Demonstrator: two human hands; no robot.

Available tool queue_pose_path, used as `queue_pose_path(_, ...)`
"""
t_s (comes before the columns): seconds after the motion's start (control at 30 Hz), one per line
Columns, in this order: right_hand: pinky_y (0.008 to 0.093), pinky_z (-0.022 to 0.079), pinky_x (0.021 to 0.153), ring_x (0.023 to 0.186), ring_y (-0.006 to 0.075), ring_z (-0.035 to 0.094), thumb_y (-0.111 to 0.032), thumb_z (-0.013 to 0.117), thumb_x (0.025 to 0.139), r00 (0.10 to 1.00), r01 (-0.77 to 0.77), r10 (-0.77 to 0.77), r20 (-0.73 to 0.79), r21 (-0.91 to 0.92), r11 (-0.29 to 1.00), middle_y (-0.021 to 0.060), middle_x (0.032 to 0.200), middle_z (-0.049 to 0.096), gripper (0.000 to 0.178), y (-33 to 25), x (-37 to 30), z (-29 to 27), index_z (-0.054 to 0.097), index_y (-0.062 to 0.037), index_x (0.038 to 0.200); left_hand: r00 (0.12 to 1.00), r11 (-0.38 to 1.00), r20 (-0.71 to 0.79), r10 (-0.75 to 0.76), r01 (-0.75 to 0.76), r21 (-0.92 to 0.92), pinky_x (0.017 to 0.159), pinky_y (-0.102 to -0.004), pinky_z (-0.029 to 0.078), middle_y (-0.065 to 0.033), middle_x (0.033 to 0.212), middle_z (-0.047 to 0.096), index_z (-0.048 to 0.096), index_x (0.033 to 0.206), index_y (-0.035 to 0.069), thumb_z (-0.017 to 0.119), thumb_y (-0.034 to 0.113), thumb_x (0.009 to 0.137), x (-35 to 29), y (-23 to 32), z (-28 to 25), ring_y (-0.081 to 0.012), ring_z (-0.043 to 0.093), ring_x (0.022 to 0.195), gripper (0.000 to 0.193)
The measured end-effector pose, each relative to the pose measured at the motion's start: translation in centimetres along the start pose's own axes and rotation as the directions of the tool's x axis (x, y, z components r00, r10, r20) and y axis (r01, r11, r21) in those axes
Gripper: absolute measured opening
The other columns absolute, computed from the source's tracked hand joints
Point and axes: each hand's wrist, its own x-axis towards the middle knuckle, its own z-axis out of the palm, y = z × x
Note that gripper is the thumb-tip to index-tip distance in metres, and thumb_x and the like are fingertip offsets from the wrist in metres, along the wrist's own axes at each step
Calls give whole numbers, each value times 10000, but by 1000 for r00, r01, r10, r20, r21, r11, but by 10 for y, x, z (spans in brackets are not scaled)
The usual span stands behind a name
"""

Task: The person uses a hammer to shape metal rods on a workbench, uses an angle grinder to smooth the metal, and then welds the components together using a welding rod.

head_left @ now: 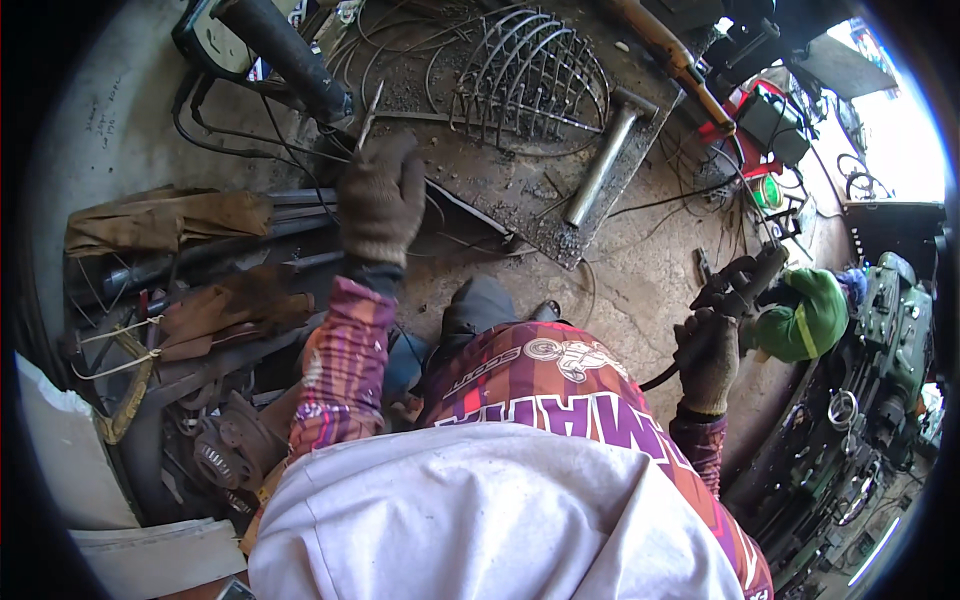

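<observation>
My left hand (383, 195), in a brown knit glove, is closed around a pointed metal tool (371, 115) whose tip sticks up past the fingers. It is over the near left edge of a dirty metal worktable (545, 215). On that table sits a cage of curved metal rods (535, 75). A T-shaped steel piece (603, 165) lies at the table's right side. Out to the right, my right hand (708, 362), also gloved, grips a black welding electrode holder (742, 285). A thin rod rises from its jaws, and a black cable (658, 380) runs from below the hand.
A person in green (810, 318) is close to my right hand, beside green machinery (895, 340). Brown cloths (165, 222) and metal bars lie at left. A dark pipe (285, 60) juts in at upper left. Loose wires and a red case (755, 130) are at far right.
</observation>
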Motion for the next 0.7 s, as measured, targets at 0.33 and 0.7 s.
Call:
queue_pose_path(0.33, 367, 600, 633, 773, 220, 699, -214, 640, 1008, 994, 60, -79, -81, -220, 974, 97, 1032, 648, 419, 71, -52, 90, 510, -72, 1380, 817, 871, 469, 335, -458, 175, 913, -459, 542, -147, 1121, 736, 737, 1217, 155, 724, 279, 897, 95, -95, 22, -358, 695, 1020, 343)
queue_pose_path(0.7, 381, 578, 707, 777, 210, 664, -563, 607, 1001, 957, 160, -203, -205, -207, 965, 80, 946, 638, 691, 172, -79, 192, 494, -13, 1404, 771, 859, 565, 295, -473, 197, 797, -476, 572, -137, 891, 735, 764, 1059, 131, 738, 273, 882, 104, -100, 4, -363, 709, 881, 228)
